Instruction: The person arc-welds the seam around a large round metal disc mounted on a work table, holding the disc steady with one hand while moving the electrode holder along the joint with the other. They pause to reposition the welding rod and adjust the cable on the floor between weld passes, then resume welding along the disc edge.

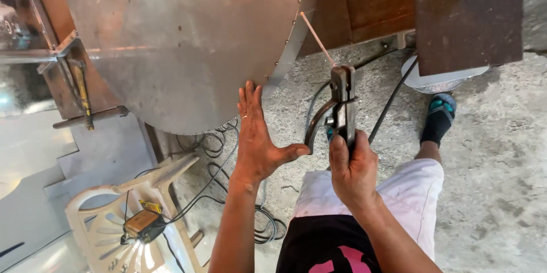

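Down at the far left, a white plastic chair (108, 233) lies tipped on the concrete floor (490, 153), with a small yellow-brown box (142, 224) resting on it and black cables (228, 159) looping away beside it. Above that sits the big curved sheet-metal drum (182, 39), its rim dotted with small tack marks, two of them glowing orange near the top. Moving across, the left hand (256, 136) is pressed flat against the drum's lower edge, fingers (249, 99) spread wide and straight, gripping nothing, thumb stuck out toward the tool. Just right of it, the right hand (353, 173) is wrapped tight around the handle of an electrode holder (341, 108), which stands upright between the two hands. From its clamp a thin welding rod (317, 38) angles up and left, its tip close to the drum's rim. Farther right, a rusty brown plate (467, 17) overhangs the floor, and a foot in a dark sock and sandal (439, 116) is planted below it.
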